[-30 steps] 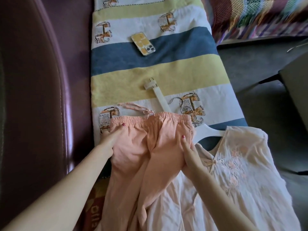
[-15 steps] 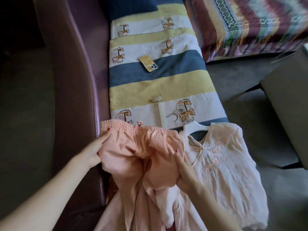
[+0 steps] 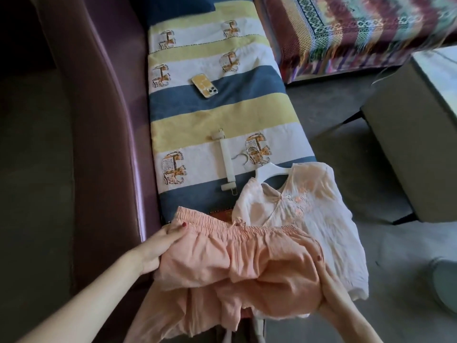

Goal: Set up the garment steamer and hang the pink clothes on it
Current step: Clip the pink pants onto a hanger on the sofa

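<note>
Both hands grip one pair of pink trousers (image 3: pixel 237 258), held up near the couch's front edge: left hand (image 3: pixel 158 248) pinching the elastic waistband's left end, right hand (image 3: pixel 329 290) clutching bunched fabric at the right. One pale pink blouse (image 3: pixel 309 219) lies just beside them on a white hanger (image 3: pixel 272 170), mostly hidden inside it. One white clip hanger (image 3: pixel 226 162) and one phone (image 3: pixel 205 85) rest on the striped blanket (image 3: pixel 222 120). Trouser legs run out of view below.

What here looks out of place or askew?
A yellow phone lies loose on the striped sofa cover. The pale top droops over the seat edge, its white hanger half out. No steamer shows.
</note>
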